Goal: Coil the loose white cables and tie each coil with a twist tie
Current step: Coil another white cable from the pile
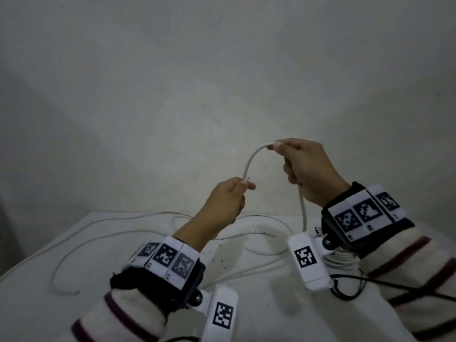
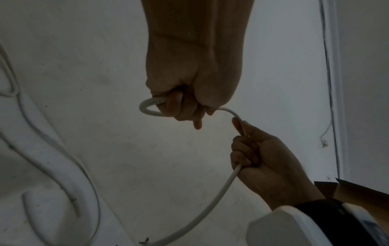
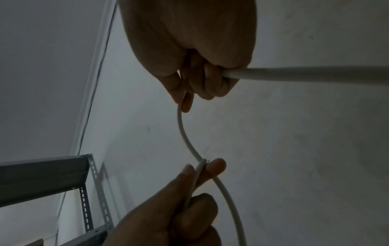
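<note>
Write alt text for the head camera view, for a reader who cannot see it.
Two hands hold a thick white cable in the air before a pale wall: the left hand pinches its cut end, and the right hand grips it further along, so it arches between them. Below, thinner loose white cables sprawl across a white table.

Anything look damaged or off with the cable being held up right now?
The white cable arches between the left hand and right hand. Its cut end at the left hand looks frayed, with bare strands poking out. Dark specks dot the table.
</note>
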